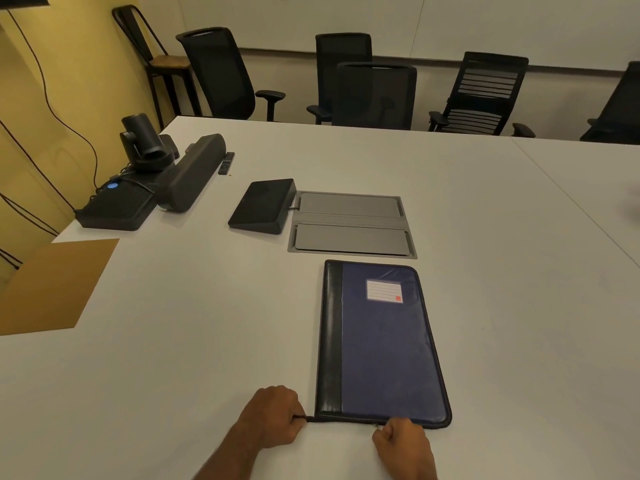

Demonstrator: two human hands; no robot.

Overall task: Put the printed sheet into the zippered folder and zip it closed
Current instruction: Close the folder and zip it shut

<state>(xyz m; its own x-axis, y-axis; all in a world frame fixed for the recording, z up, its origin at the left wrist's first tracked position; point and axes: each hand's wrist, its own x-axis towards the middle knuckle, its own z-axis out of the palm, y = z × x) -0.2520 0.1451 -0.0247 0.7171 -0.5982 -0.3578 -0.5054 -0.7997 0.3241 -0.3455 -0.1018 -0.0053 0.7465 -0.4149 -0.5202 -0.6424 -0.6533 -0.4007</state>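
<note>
Presently the zippered folder (381,344) lies flat and closed on the white table (194,341), label (384,291) uppermost, its near edge towards me. My left hand (273,415) pinches the zip's tail end at the near-left corner. My right hand (401,441) has its fingers curled at the zipper pull (376,426) on the near edge. A brown envelope (52,285) lies far left.

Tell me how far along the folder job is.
No loose sheet shows, and the folder lies closed, so loading looks done. In hand: left hand grips the zipper tail, right hand pinches the pull on the near edge. Left: finishing the zip.
</note>
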